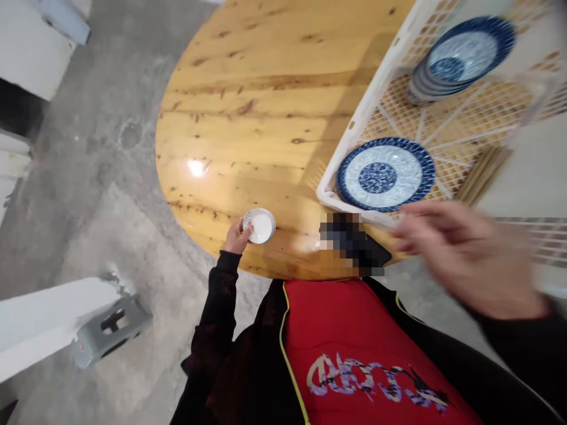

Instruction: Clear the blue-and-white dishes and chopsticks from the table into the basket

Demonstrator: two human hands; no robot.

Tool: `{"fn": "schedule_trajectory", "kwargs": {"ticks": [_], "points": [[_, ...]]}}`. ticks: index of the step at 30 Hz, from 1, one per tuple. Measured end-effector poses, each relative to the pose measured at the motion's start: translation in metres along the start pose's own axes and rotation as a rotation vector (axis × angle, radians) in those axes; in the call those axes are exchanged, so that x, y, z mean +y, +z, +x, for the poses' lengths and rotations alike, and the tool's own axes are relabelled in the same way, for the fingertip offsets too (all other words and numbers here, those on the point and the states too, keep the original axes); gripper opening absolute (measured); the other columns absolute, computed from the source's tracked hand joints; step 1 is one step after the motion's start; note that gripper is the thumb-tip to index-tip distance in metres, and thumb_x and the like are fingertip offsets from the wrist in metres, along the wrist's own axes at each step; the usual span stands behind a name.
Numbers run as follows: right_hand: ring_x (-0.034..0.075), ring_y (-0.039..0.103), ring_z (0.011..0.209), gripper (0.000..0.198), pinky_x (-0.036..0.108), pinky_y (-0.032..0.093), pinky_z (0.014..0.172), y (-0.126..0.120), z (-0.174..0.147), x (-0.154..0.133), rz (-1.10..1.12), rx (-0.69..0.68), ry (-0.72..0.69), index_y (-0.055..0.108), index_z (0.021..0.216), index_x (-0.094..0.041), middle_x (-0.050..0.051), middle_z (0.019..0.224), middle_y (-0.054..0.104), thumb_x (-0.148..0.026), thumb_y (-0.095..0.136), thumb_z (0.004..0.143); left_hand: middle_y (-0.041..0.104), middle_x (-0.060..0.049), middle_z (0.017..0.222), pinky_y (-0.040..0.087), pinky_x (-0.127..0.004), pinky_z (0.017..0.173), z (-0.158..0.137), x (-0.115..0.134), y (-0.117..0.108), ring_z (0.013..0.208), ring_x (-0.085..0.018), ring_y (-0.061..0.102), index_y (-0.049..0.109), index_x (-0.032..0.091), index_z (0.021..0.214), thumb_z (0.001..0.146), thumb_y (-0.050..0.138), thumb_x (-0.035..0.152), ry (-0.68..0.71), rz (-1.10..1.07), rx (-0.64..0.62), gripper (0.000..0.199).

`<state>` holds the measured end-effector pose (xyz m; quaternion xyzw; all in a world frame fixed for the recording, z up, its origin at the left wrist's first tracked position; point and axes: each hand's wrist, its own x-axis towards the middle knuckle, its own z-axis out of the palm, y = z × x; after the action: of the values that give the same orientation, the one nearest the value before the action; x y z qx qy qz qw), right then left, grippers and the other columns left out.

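My left hand [236, 238] grips a small white dish [260, 226] at the near edge of the round wooden table [248, 118]. My right hand [460, 254], blurred and close to the camera, hovers with fingers apart and nothing in it, just in front of the white plastic crate [367, 100]. Inside the crate lies a blue-and-white plate [384, 175] near its front corner, and a stack of blue-and-white bowls [460, 56] sits farther back.
Brown chopsticks [485, 171] lie in the crate to the right of the plate. A dark object [358, 245] rests on the table edge by my red apron. White furniture with a grey bracket [110, 327] stands on the concrete floor at lower left.
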<state>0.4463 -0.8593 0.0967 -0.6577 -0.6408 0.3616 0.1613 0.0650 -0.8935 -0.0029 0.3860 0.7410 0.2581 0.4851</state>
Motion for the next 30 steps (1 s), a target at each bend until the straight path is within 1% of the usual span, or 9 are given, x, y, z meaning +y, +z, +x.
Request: {"fn": "schedule_trajectory", "kwargs": {"ticks": [2, 3, 6, 10, 14, 18, 23, 27, 30], "points": [[0.026, 0.075, 0.076, 0.046, 0.043, 0.059, 0.075, 0.029, -0.001, -0.036, 0.159, -0.241, -0.134, 0.058, 0.126, -0.025, 0.013, 0.105, 0.076, -0.059, 0.05, 0.097, 0.063, -0.003, 0.084, 0.052, -0.023, 0.062, -0.007, 0.022, -0.003, 0.077, -0.016, 0.057, 0.063, 0.016, 0.099, 0.082, 0.062, 0.036, 0.072, 0.084, 0.008, 0.026], [0.027, 0.075, 0.077, 0.048, 0.043, 0.058, 0.076, 0.04, 0.002, -0.049, 0.186, -0.327, -0.148, 0.058, 0.127, -0.021, 0.015, 0.11, 0.075, -0.058, 0.053, 0.096, 0.063, -0.003, 0.084, 0.052, -0.024, 0.065, -0.01, 0.035, -0.004, 0.079, -0.017, 0.057, 0.064, 0.016, 0.098, 0.083, 0.061, 0.037, 0.127, 0.127, 0.006, 0.026], [0.03, 0.075, 0.086, 0.058, 0.042, 0.056, 0.08, 0.053, 0.021, -0.073, 0.205, -0.404, -0.172, 0.06, 0.126, -0.014, 0.019, 0.117, 0.075, -0.06, 0.063, 0.091, 0.065, -0.004, 0.089, 0.052, -0.027, 0.071, -0.018, 0.076, -0.005, 0.081, -0.018, 0.059, 0.064, 0.017, 0.1, 0.084, 0.059, 0.046, 0.244, 0.176, -0.06, 0.034], [0.025, 0.074, 0.08, 0.054, 0.032, 0.055, 0.069, 0.036, 0.035, -0.074, 0.481, -0.42, -0.251, 0.062, 0.113, -0.016, 0.014, 0.104, 0.076, -0.066, 0.062, 0.092, 0.065, -0.004, 0.087, 0.052, -0.029, 0.068, -0.02, 0.136, 0.011, 0.078, -0.019, 0.06, 0.063, 0.018, 0.102, 0.082, 0.061, 0.053, 0.366, 0.159, -0.17, 0.041], [0.021, 0.071, 0.065, 0.048, 0.029, 0.054, 0.059, 0.005, 0.04, -0.057, 0.667, -0.323, -0.184, 0.056, 0.096, -0.021, 0.004, 0.074, 0.071, -0.068, 0.061, 0.092, 0.063, -0.004, 0.084, 0.054, -0.028, 0.059, -0.011, 0.193, 0.046, 0.074, -0.019, 0.059, 0.063, 0.017, 0.098, 0.083, 0.062, 0.056, 0.407, 0.174, -0.259, 0.042], [0.021, 0.073, 0.066, 0.033, 0.03, 0.059, 0.063, -0.037, 0.06, -0.032, 0.721, -0.196, -0.066, 0.055, 0.084, -0.022, 0.005, 0.071, 0.073, -0.052, 0.063, 0.096, 0.064, -0.008, 0.094, 0.059, -0.029, 0.058, 0.017, 0.241, 0.095, 0.08, -0.02, 0.064, 0.063, 0.014, 0.101, 0.087, 0.062, 0.047, 0.453, 0.127, -0.408, 0.035], [0.02, 0.073, 0.066, 0.019, 0.029, 0.064, 0.067, -0.088, 0.098, 0.007, 0.796, -0.014, 0.217, 0.062, 0.078, -0.019, 0.007, 0.068, 0.072, -0.021, 0.06, 0.097, 0.071, -0.014, 0.103, 0.063, -0.031, 0.066, 0.071, 0.289, 0.183, 0.085, -0.022, 0.07, 0.066, 0.009, 0.11, 0.087, 0.061, 0.026, 0.516, 0.091, -0.635, 0.029], [0.02, 0.072, 0.065, 0.023, 0.028, 0.064, 0.065, -0.112, 0.137, 0.043, 0.792, 0.078, 0.438, 0.062, 0.076, -0.017, 0.008, 0.062, 0.068, -0.004, 0.052, 0.093, 0.075, -0.018, 0.1, 0.065, -0.038, 0.071, 0.12, 0.303, 0.262, 0.077, -0.024, 0.074, 0.065, 0.002, 0.121, 0.084, 0.059, 0.018, 0.383, 0.144, -0.717, 0.041], [0.023, 0.074, 0.069, 0.019, 0.031, 0.065, 0.07, -0.119, 0.168, 0.071, 0.732, 0.109, 0.548, 0.063, 0.079, -0.016, 0.009, 0.06, 0.066, -0.005, 0.056, 0.093, 0.076, -0.021, 0.102, 0.064, -0.041, 0.078, 0.156, 0.299, 0.316, 0.082, -0.027, 0.076, 0.066, 0.001, 0.122, 0.082, 0.062, 0.017, 0.346, 0.064, -0.707, 0.043]]}}
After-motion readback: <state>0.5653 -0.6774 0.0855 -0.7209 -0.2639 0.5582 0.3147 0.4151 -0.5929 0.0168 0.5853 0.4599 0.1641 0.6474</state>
